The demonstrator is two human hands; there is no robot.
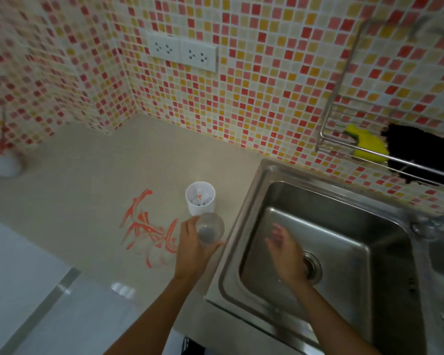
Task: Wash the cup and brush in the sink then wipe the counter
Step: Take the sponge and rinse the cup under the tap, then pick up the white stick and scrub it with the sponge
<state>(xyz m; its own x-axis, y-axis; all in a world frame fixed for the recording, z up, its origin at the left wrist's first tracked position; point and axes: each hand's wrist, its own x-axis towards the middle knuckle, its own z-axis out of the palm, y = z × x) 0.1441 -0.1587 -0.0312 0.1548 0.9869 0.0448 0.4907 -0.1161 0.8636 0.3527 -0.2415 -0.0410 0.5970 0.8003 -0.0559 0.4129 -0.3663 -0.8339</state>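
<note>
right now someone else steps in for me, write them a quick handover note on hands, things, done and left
Left hand: gripping the clear glass cup above the counter edge, beside the steel sink.
Right hand: open and empty, over the sink basin near the drain.
Brush: possibly in the white round holder behind the cup; cannot tell.
Red paint streaks lie on the beige counter.
Yellow sponge sits in the wall rack.
Done: cup picked up.
Left: wash cup and brush, wipe streaks.

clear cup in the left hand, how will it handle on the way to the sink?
The clear cup looks thin-walled and nearly empty, so probably light. Its smooth sides may get slippery once wet. The left hand grips it around the side only, near the sink rim, so a knock could tip it.
</note>
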